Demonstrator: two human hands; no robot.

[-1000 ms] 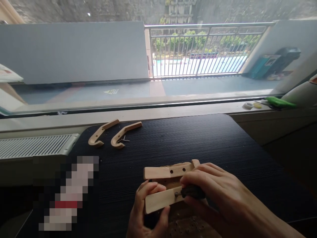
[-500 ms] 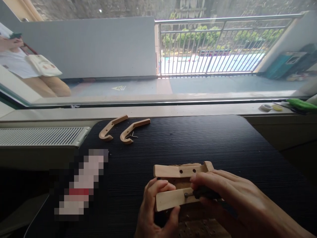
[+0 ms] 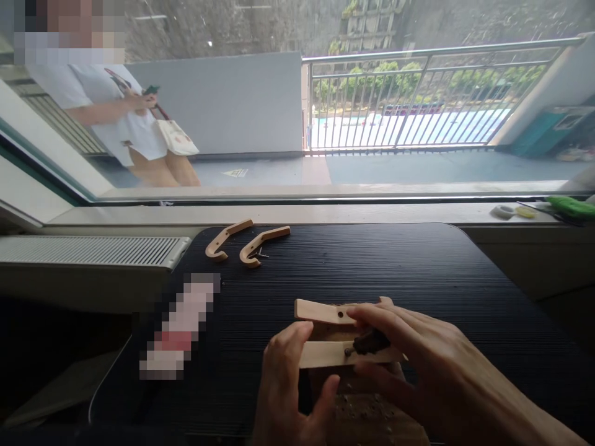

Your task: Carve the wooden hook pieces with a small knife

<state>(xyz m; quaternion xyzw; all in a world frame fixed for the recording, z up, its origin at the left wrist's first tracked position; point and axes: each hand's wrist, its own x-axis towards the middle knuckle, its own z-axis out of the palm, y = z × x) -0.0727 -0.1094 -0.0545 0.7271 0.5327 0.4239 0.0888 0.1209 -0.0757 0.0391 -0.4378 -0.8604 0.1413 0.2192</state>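
My left hand [image 3: 290,384] grips the left end of a pale wooden strip [image 3: 325,354] lying on a brown wooden base [image 3: 362,415]. My right hand [image 3: 418,365] is closed on a small dark-handled screwdriver [image 3: 367,342], whose tip meets the strip near its middle. A second wooden strip [image 3: 323,311] with screw holes lies just behind, partly hidden by my right fingers. All of this rests on the black ribbed table [image 3: 418,272].
Two curved wooden hooks [image 3: 227,238] [image 3: 263,243] and a loose screw lie at the table's far left. A blurred object [image 3: 179,328] lies on the left. A radiator grille [image 3: 88,251] is beside the table. Behind the window a person [image 3: 130,124] stands on the balcony.
The view has shifted, so everything sits further right. The person outside has come fully into view. My hands have stayed on the strip and the screwdriver, now tilted a little more.
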